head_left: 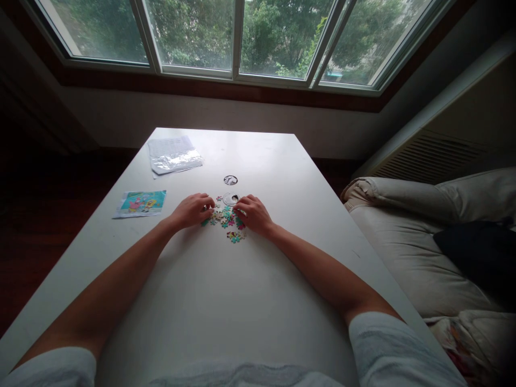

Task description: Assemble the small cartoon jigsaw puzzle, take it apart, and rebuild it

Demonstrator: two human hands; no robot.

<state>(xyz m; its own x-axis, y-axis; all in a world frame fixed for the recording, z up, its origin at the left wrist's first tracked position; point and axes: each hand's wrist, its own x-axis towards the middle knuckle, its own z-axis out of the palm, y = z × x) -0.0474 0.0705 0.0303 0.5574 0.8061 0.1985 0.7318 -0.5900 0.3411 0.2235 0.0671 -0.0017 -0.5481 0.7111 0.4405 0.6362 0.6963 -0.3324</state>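
A loose pile of small jigsaw puzzle pieces (226,217), mostly teal, pink and cream, lies on the white table (226,290). My left hand (194,210) rests at the left side of the pile, its fingers bent and a little apart. At the right side, my right hand (255,215) reaches over some pieces with curved fingers that partly hide them. A few joined or touching pieces (234,237) lie just nearer to me. Just beyond the pile sits a round clear-rimmed tin or lid (231,199). Behind it is a round shiny disc (230,180).
A picture sheet with cartoon figures (142,203) lies on the table to the left. Farther back are papers in a clear plastic sleeve (173,155). A pale leather sofa (403,242) with a dark item (479,258) stands along the right. Windows (237,40) are ahead.
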